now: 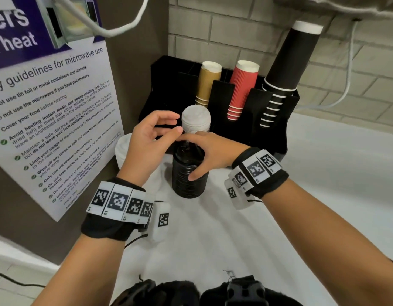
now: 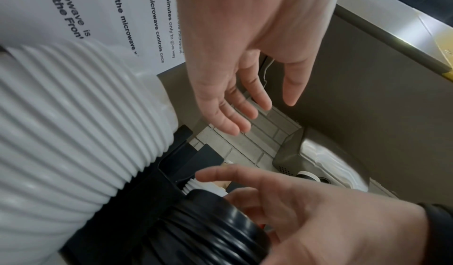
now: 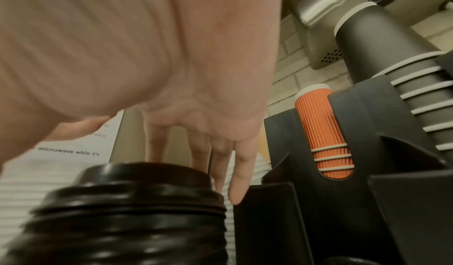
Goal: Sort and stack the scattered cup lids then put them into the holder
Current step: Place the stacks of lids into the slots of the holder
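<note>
The right hand (image 1: 210,154) wraps the top of the black lid stack (image 1: 189,173), which stands upright on the white-covered worktop (image 1: 323,184). Its fingers (image 3: 241,172) reach over the far edge of the top lid while the thumb presses the ribbed side nearer the person. That grip from above and the side looks meant to keep the tall column from leaning or splitting, so the lids stay nested as one piece.

The left hand (image 1: 148,140) hovers just left of those fingers with nothing in it. Its fingers (image 2: 245,106) are loosely spread and slightly curved, close to the black stack but apart from it. I judge it is placed to catch or square up the column, or to reach for a white stack.

A white lid stack (image 1: 196,119) stands just beyond the right fingers, in front of the black holder (image 1: 268,120); whether it sits inside a slot is hidden by the hands. A second white lid stack (image 1: 122,149) stands left of the left hand, near the poster (image 1: 54,102) on the wall.

The holder's back slots carry gold cups (image 1: 207,85), red cups (image 1: 242,89) and black cups (image 1: 286,69), each upside down. Lids appear sorted by colour already, so the step left seems to be moving the black stack into a free compartment.
</note>
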Demonstrator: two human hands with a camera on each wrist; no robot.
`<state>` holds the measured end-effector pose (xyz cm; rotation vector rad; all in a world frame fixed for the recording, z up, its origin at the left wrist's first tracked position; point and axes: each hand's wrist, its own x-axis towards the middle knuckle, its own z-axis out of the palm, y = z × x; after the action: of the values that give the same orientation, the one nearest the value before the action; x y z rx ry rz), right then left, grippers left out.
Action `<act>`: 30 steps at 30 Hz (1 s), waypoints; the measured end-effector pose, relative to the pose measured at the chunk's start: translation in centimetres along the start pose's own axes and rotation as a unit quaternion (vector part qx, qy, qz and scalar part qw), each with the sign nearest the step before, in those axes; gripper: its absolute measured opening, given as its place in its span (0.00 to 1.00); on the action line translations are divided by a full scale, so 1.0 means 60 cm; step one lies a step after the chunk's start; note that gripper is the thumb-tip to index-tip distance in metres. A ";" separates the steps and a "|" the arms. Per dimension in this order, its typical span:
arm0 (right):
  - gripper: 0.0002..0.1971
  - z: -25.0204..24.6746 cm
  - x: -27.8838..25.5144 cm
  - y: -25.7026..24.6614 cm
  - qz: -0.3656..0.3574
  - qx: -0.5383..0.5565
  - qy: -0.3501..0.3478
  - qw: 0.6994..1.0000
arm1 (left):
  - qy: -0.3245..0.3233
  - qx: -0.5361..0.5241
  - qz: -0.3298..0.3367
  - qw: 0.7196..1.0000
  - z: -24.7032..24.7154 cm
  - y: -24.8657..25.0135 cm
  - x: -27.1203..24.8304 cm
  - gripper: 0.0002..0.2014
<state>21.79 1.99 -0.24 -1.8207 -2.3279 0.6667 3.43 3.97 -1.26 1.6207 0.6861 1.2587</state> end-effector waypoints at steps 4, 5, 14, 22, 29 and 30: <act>0.45 0.002 0.003 0.000 -0.004 -0.010 0.018 1.000 | -0.004 -0.007 0.000 1.000 0.001 -0.002 -0.003 0.12; 0.44 0.002 0.004 0.001 -0.003 -0.011 0.020 1.000 | -0.004 -0.006 0.001 1.000 0.001 -0.002 -0.004 0.12; 0.41 -0.011 -0.012 -0.002 -0.029 -0.003 0.106 0.994 | 0.015 -0.011 0.004 1.000 0.006 0.006 -0.007 0.12; 0.32 -0.043 -0.060 -0.010 -0.061 0.287 0.264 0.919 | -0.071 -0.054 -0.050 0.995 0.032 0.004 -0.017 0.42; 0.31 -0.044 -0.080 -0.010 -0.096 0.370 0.205 0.901 | -0.087 -0.068 0.006 0.994 0.045 -0.002 -0.012 0.45; 0.32 -0.047 -0.083 -0.007 -0.095 0.378 0.190 0.901 | -0.096 -0.072 0.000 0.993 0.043 -0.003 -0.011 0.46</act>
<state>23.78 -2.03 3.32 -1.2116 -1.6224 0.9132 5.68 2.61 -1.75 1.5967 0.4659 1.1080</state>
